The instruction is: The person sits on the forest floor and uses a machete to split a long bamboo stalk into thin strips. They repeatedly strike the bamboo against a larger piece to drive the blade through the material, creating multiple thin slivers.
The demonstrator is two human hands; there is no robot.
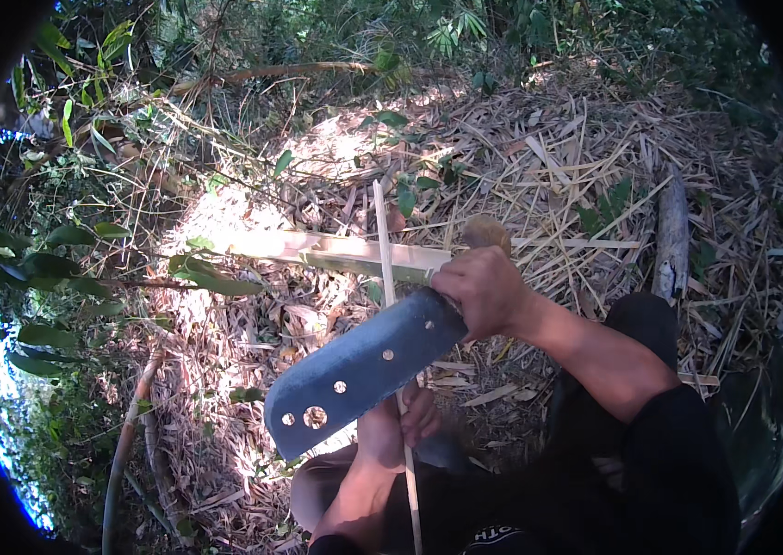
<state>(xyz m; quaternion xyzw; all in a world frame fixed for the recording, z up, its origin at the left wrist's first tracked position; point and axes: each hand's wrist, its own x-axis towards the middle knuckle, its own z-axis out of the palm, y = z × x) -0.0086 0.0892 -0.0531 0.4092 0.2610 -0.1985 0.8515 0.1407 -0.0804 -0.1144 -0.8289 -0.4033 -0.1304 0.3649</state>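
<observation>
My right hand (pixel 482 285) is closed around the handle of a broad dark cleaver (pixel 364 359). Its blade, with several round holes, slants down to the left, and the rounded handle end shows above my fist. Below the blade, my left hand (pixel 393 427) is wrapped round a thin pale bamboo strip (pixel 383 231). The strip runs nearly upright behind the blade, which hides its middle; I cannot tell whether they touch. Just beyond my right hand lies a wider piece of split bamboo (pixel 345 257), crossed by the strip.
Dry leaves cover the ground, with many thin bamboo slivers (pixel 563 180) scattered at the far right. A weathered log (pixel 672 236) lies to the right. Green leafy branches (pixel 58 277) reach in from the left, above a curved stalk (pixel 128 444). Dense brush stands behind.
</observation>
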